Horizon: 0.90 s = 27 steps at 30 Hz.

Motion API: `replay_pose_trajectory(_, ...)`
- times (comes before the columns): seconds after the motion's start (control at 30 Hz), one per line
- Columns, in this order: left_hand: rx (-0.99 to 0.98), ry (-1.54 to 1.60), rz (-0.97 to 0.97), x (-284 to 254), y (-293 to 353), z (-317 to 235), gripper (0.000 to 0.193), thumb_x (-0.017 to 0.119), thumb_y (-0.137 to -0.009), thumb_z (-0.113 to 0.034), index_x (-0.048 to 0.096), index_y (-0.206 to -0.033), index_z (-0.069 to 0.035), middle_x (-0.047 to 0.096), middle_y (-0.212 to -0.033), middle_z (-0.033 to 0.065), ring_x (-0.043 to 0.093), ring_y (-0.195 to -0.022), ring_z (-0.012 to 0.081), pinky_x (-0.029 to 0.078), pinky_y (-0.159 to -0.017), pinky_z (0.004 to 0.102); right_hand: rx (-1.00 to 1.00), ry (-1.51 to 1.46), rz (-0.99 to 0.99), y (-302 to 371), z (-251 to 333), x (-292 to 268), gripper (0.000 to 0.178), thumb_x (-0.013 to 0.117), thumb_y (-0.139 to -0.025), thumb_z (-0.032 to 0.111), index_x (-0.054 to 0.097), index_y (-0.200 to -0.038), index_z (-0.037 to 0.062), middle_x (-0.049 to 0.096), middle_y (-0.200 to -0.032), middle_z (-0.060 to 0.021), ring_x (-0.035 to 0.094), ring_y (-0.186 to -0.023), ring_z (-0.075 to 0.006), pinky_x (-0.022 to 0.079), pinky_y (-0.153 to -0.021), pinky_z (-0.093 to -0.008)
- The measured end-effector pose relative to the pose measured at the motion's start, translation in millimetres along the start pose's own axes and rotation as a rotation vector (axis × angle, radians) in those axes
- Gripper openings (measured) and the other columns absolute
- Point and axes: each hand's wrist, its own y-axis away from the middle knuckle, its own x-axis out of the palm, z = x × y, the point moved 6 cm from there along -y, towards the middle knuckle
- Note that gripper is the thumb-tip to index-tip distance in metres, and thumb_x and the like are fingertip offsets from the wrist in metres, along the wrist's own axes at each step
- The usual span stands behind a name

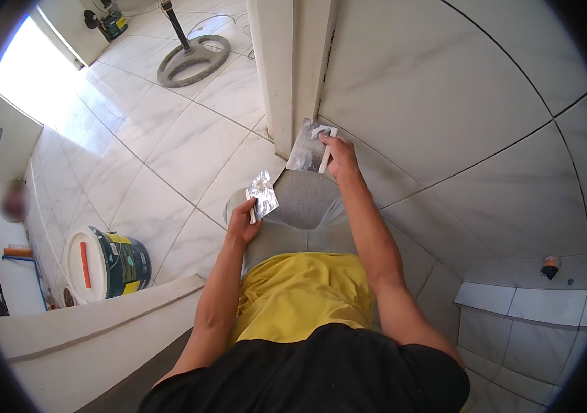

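Observation:
My left hand (241,224) is closed on a small flat metal scraper (264,193), its shiny blade smeared with pale residue. To the right and a little farther off, my right hand (341,158) grips a wider metal filling knife (301,153) by its pale back edge. A dab of white paste (323,129) sits on that knife near my fingertips. The wider blade lies close to the foot of the white door frame (306,76); whether it touches the frame I cannot tell. Both tools are above my knees, apart from each other.
Large marbled tiles cover the wall (403,89) at right, with dark joints. A bucket (128,265) with a white lid and an orange strip stands at left, beyond a pale ledge (111,330). A round stand base (193,63) rests on the tiled floor (162,148). A pipe stub (550,265) protrudes at right.

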Motion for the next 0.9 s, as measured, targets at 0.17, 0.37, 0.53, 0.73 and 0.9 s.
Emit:
replay_pose_trajectory(0.17, 0.028, 0.041, -0.024, 54.0, 44.1, 14.5, 0.011, 0.054, -0.09, -0.017, 0.06, -0.092, -0.008, 0.067, -0.078, 0.002, 0.066, -0.06, 0.0134, 0.054, -0.044, 0.0263, -0.53, 0.813, 0.285, 91.7, 47.9, 24.8, 0.019, 0.06, -0.084, 0.007, 0.065, -0.101, 0.0013, 0.067, -0.092, -0.0073, 0.06, -0.077, -0.0169, 0.047, -0.069, -0.0289)
replay_pose_trajectory(0.37, -0.038, 0.187, 0.028, 129.0, 71.8, 30.9, 0.011, 0.053, -0.09, -0.014, 0.059, -0.091, -0.005, 0.066, -0.076, 0.005, 0.065, -0.056, 0.013, 0.056, -0.045, 0.0248, -1.165, 1.361, 0.491, 195.6, 45.7, 32.5, 0.036, 0.06, -0.074, -0.003, 0.065, -0.107, 0.0088, 0.066, -0.103, -0.0046, 0.056, -0.091, -0.0227, 0.04, -0.08, -0.0332)
replay_pose_trajectory(0.53, 0.123, 0.136, 0.047, 134.2, 97.0, 1.5, 0.013, 0.05, -0.091, -0.015, 0.058, -0.096, -0.005, 0.067, -0.078, 0.0039, 0.065, -0.059, 0.0121, 0.053, -0.043, 0.0225, -1.064, 1.57, 0.584, 206.6, 59.8, 3.6, 0.033, 0.059, -0.072, -0.005, 0.067, -0.102, 0.0083, 0.066, -0.101, -0.0038, 0.057, -0.088, -0.0207, 0.04, -0.078, -0.032)
replay_pose_trajectory(0.73, 0.492, -0.147, 0.181, 172.0, 116.4, -31.9, 0.033, 0.045, -0.095, -0.013, 0.042, -0.126, -0.002, 0.054, -0.122, 0.0105, 0.057, -0.107, 0.0203, 0.046, -0.094, 0.0354, -0.502, 0.638, 0.302, 234.8, 126.2, -3.0, 0.009, 0.056, -0.086, 0.003, 0.062, -0.094, 0.0029, 0.063, -0.084, -0.0003, 0.058, -0.079, -0.0124, 0.047, -0.067, -0.0285)
replay_pose_trajectory(0.9, 0.766, -0.291, 0.202, 186.0, 121.0, -10.4, 0.03, 0.048, -0.094, -0.003, 0.047, -0.123, -0.003, 0.06, -0.111, 0.0064, 0.058, -0.104, 0.0163, 0.044, -0.089, 0.0281, 0.149, -0.037, 0.097, 221.1, 46.2, -9.0, 0.018, 0.058, -0.086, 0.007, 0.055, -0.104, 0.0035, 0.059, -0.09, -0.0007, 0.058, -0.081, -0.0106, 0.05, -0.072, -0.0267)
